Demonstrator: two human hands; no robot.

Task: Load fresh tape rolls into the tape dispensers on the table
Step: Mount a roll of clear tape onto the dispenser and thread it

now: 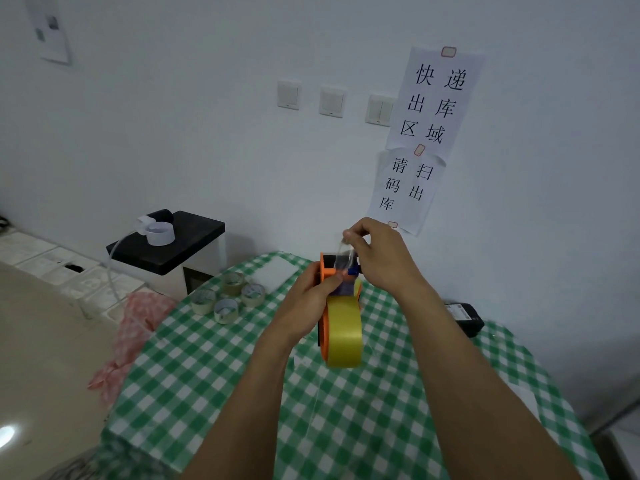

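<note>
Head view: the tape dispenser (327, 270), hard orange plastic, is held up above the green checked tablecloth (381, 427), with a glossy yellow tape roll (344, 336) already seated in it. The left hand (308, 301) is wrapped round the frame, thumb pressed across the front. The right hand (377, 258) pinches the loose tape end (348, 251), a thin clear strip drawn upward past the front. The frame looks light and rigid, safe to squeeze. The strip is likely limp and sticky, apt to fold on itself, so best held by its very tip. Four spare rolls (228, 299), dull and pale, sit on the cloth to the left
</note>
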